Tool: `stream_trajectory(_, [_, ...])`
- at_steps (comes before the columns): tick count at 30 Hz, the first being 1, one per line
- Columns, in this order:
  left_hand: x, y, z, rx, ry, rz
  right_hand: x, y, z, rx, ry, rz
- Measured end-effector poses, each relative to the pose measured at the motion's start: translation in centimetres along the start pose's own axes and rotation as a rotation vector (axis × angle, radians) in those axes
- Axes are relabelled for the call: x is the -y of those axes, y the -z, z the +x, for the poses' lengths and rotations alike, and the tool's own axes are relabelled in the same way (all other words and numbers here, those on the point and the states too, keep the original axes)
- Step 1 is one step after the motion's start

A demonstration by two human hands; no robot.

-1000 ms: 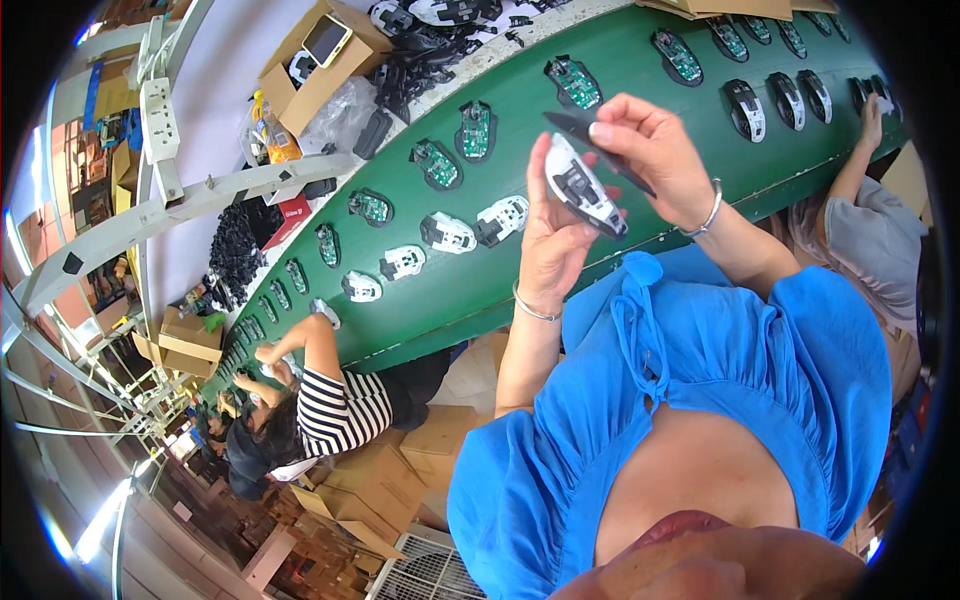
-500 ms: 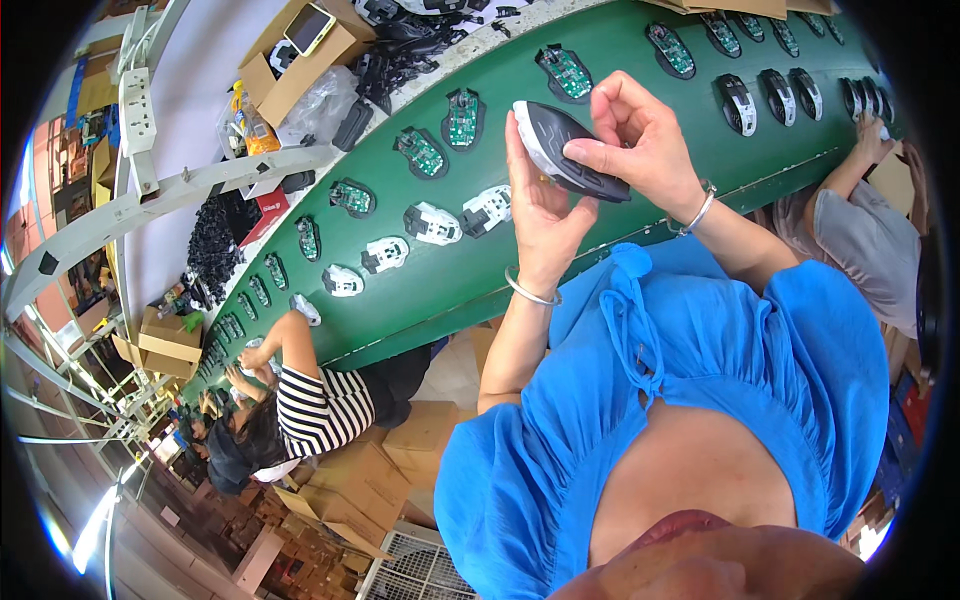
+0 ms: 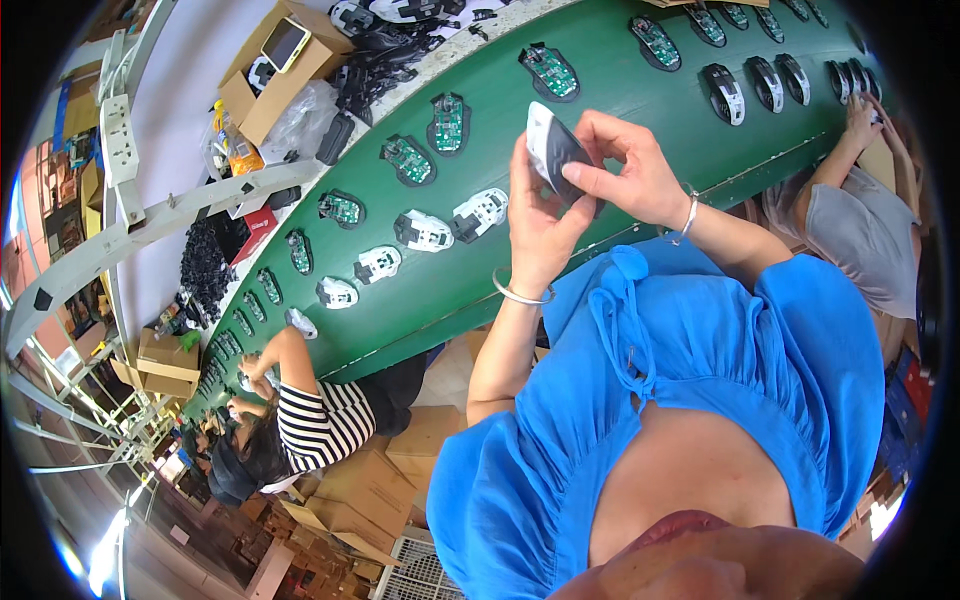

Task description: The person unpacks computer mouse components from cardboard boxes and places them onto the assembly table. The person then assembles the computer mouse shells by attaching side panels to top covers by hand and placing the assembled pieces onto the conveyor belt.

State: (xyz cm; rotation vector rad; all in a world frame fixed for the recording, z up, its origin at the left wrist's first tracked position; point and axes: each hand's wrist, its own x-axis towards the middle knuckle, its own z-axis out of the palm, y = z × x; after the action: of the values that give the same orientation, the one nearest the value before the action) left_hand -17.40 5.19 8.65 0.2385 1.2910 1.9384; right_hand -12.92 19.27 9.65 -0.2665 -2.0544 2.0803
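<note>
Above the green work surface [image 3: 430, 285], my left hand [image 3: 540, 235] holds up a black-and-white computer mouse [image 3: 553, 148], its fingers behind the white side. My right hand [image 3: 635, 170] is closed at the mouse's dark face, with the thumb pressed on it and the other fingers curled. The mouse stands steeply tilted, and its lower end is partly hidden by my hands. Closest to my left hand lies a white mouse part [image 3: 480, 213], with another white mouse part [image 3: 423, 231] beside it. Beyond my hands sits a mouse base with a green circuit board [image 3: 550, 72].
More circuit-board bases [image 3: 409, 160] line the far side. Black-and-white mice [image 3: 724, 95] stand at the right, near a co-worker's hand [image 3: 862, 125]. A co-worker in a striped top [image 3: 325, 420] sits at left. A cardboard box with a phone [image 3: 285, 47] and black parts [image 3: 210, 260] lie beyond the edge.
The mouse has turned from showing its broad dark top to a steeper, more edge-on tilt. Both hands have shifted slightly with it. The whole view has moved a little.
</note>
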Motion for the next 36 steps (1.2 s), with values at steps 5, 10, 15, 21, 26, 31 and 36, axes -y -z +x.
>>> stream_trajectory(5, [-1.3, 0.8, -0.1, 0.068, -0.128, 0.389, 2.5, 2.6, 1.3, 0.135, 0.067, -0.102])
stream_trajectory(10, [-1.4, 1.5, -1.0, 0.084, -0.163, 0.521, 3.6, 4.3, 2.1, 0.501, -0.2, 0.099])
stream_trajectory(15, [-2.0, 1.8, -1.6, 0.173, -0.057, 0.53, 4.3, 5.0, 2.6, 0.624, -0.295, -0.084])
stream_trajectory(21, [-2.0, 2.2, -1.9, 0.013, 0.006, 0.299, 2.3, 4.9, 3.0, 0.56, -0.419, 0.172])
stream_trajectory(26, [-3.1, 3.0, -0.8, 0.159, 0.238, 0.349, 0.8, 4.8, 3.0, 0.415, -0.453, 0.321])
stream_trajectory(31, [-3.6, 3.6, -0.5, 0.177, 0.364, 0.406, 0.3, 4.5, 3.5, 0.402, -0.58, 0.268])
stream_trajectory(36, [-3.6, 3.7, 0.2, 0.254, 0.416, 0.337, 1.3, 4.0, 4.8, 0.691, -0.421, -0.265])
